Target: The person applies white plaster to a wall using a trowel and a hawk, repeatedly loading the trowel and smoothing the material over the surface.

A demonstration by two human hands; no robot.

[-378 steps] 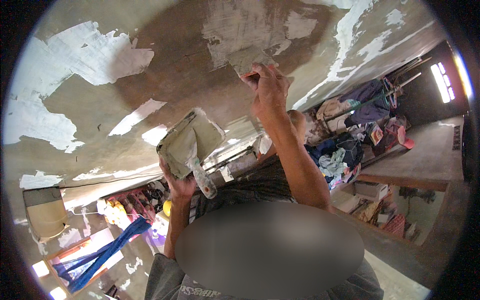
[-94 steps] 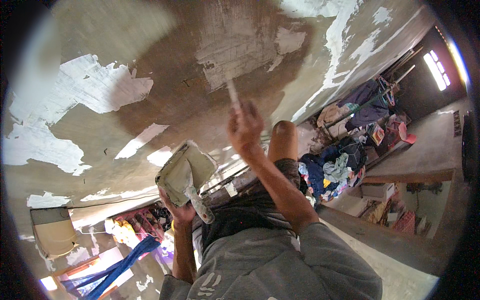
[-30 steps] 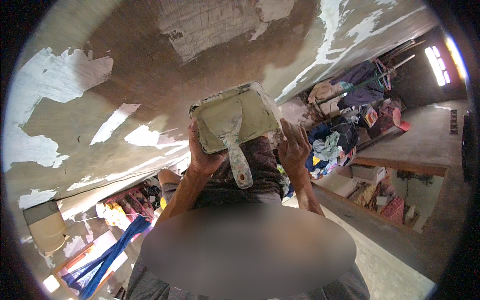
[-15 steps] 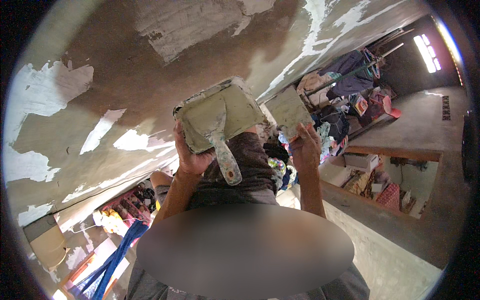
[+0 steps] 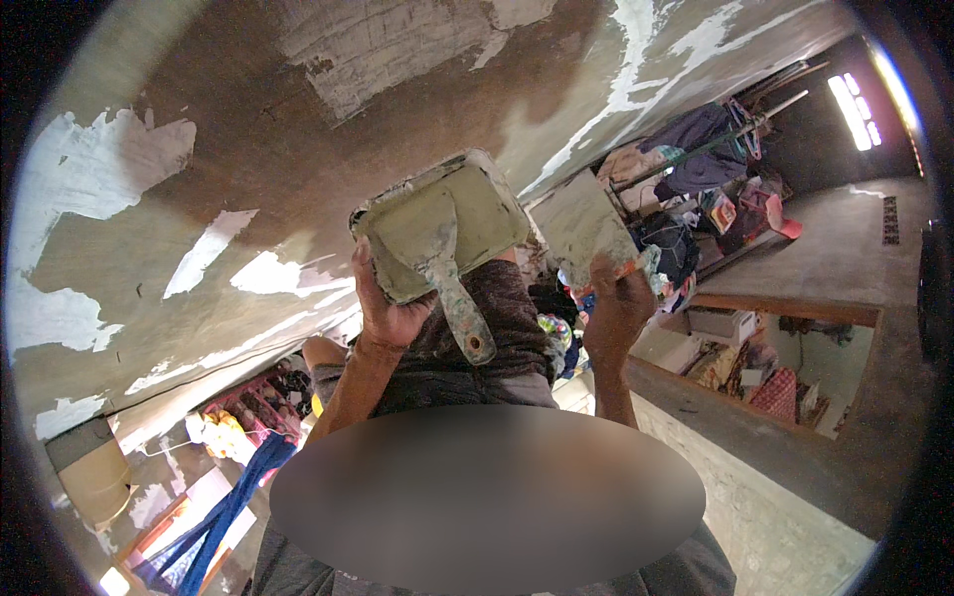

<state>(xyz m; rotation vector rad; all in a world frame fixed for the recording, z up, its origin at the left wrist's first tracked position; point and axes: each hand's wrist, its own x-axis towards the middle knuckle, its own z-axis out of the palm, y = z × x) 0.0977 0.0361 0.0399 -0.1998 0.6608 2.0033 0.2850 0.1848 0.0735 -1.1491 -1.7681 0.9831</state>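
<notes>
Left hand [image 5: 390, 316] grips plaster tray [image 5: 442, 223] from below, tilted up near ceiling [image 5: 298, 149], spare trowel [image 5: 437, 268] resting inside. Right hand [image 5: 618, 310], fingers closed round handle, holds plastering trowel [image 5: 579, 226] blade-up beside tray for loading.

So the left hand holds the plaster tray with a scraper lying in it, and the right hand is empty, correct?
Not quite. In the head view the right hand is not empty: it holds a flat trowel. The left hand does hold the tray with the scraper in it.
</notes>
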